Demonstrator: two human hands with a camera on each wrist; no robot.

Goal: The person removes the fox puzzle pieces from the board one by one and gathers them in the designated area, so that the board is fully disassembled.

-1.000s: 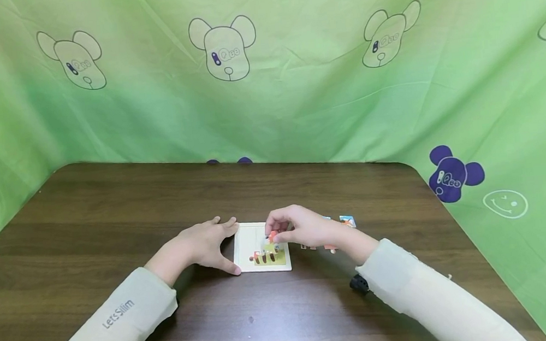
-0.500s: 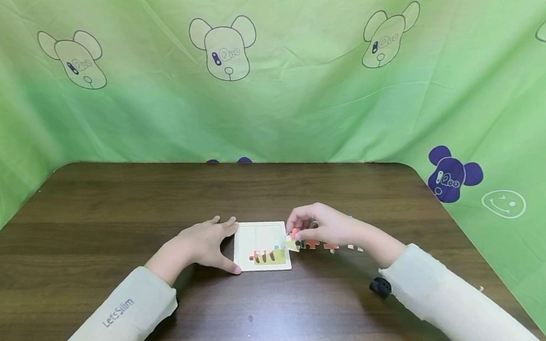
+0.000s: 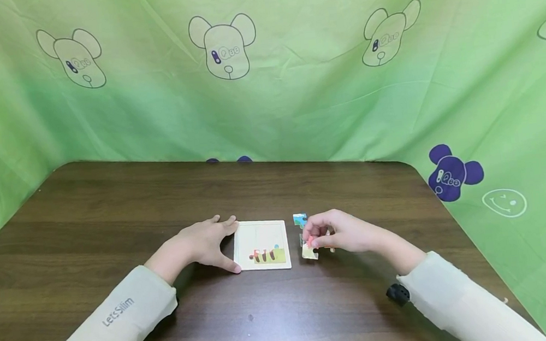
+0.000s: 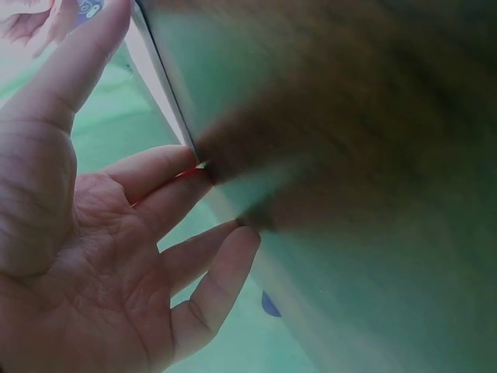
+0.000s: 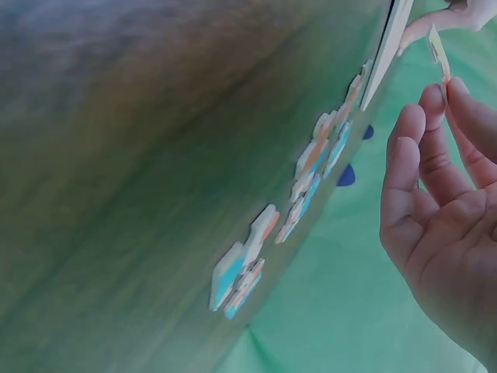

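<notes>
A pale puzzle tray [image 3: 259, 233] lies flat on the table. Along its bottom sit fitted jigsaw pieces [image 3: 273, 256] with a yellow-green ground and brown stripes. My left hand [image 3: 208, 244] spreads thumb and fingers along the tray's left side, touching its edge; the left wrist view shows these fingers [image 4: 167, 165] fairly straight. To the right of the tray, my right hand [image 3: 345, 231] pinches a jigsaw piece [image 3: 309, 252] between thumb and fingertips. In the right wrist view that piece [image 5: 439, 54] is raised clear of the table, seen nearly edge-on.
Several loose jigsaw pieces [image 5: 318, 151] lie right of the tray, mostly hidden by my right hand in the head view. One blue-and-green piece [image 3: 299, 219] shows beyond it. A green printed cloth [image 3: 267, 110] hangs behind the brown table [image 3: 156, 192].
My right hand has drawn back rightward from above the tray, carrying the pinched jigsaw piece over to the loose pieces. My left hand stays at the tray's edge.
</notes>
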